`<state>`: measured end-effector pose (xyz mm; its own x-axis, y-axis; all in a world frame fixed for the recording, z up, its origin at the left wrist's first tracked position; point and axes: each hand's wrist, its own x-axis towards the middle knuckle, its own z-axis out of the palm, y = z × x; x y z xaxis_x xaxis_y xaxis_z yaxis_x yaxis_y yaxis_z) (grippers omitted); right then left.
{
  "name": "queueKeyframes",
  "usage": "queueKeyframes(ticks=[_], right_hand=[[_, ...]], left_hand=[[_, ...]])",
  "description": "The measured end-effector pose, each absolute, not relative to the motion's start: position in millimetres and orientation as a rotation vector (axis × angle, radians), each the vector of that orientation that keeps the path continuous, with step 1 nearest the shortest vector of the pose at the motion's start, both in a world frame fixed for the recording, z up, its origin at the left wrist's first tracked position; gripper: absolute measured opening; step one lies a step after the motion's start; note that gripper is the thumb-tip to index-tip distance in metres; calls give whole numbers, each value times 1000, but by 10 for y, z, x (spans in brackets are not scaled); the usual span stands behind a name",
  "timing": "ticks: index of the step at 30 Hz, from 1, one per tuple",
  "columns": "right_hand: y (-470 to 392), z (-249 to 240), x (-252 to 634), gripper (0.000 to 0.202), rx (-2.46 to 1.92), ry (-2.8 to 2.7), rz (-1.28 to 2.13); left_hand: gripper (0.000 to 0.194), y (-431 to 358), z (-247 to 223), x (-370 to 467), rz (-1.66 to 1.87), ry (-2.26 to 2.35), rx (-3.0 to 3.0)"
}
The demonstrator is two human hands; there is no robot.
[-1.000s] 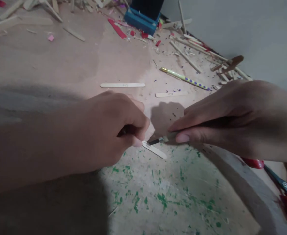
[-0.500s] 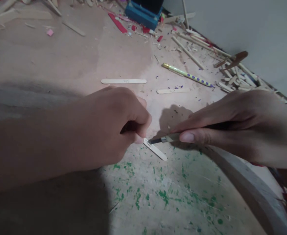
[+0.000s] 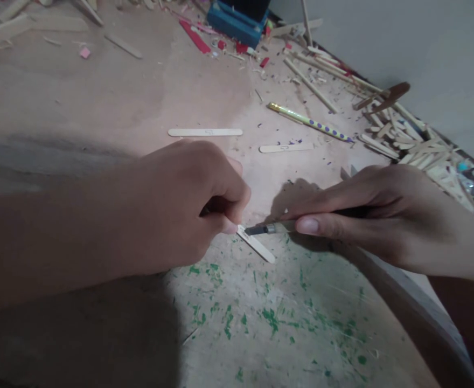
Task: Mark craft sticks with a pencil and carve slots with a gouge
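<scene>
My left hand (image 3: 196, 205) is closed on one end of a popsicle stick (image 3: 261, 251), pinching it against the table. The stick slants down to the right, its far part bare and its near end hidden by my fingers. In my right hand (image 3: 366, 215) is a craft knife (image 3: 279, 228), held between thumb and fingers. Its blade tip touches the stick beside my left thumb, where small dark marks show. Beyond my hands lie a popsicle stick with a drawn mark (image 3: 204, 132) and a shorter marked piece of stick (image 3: 283, 148).
A yellow-green pencil with purple dots (image 3: 309, 122) lies behind the right hand. Wood scraps (image 3: 398, 129) heap along the wall at right. A blue box (image 3: 237, 24) stands at the back near a red stick (image 3: 195, 36). Green paint flecks mark the near tabletop.
My right hand has shifted slightly and the knife blade is turned a little, its tip still on the stick. My left hand has hardly moved.
</scene>
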<state>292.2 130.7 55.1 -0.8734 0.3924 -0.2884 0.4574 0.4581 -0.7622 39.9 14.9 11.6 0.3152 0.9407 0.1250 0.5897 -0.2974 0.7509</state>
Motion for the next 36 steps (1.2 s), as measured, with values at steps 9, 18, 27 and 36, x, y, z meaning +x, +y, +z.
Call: queueKeyframes(ticks=[9,18,27,36], right_hand=[[1254,509,2957,19,589,2801,-1453],[1013,613,3048,33,617,3039,-1000],[980,569,3035,37,510,3076,-1046],[970,592,3084,30,519,3090,-942]], left_hand=[[27,170,176,286,671,1254,2139],[38,89,110,298,727,1304,2388],[34,76,176,223,572,1230,2463],[42,57,134,265,594,1260,2617]])
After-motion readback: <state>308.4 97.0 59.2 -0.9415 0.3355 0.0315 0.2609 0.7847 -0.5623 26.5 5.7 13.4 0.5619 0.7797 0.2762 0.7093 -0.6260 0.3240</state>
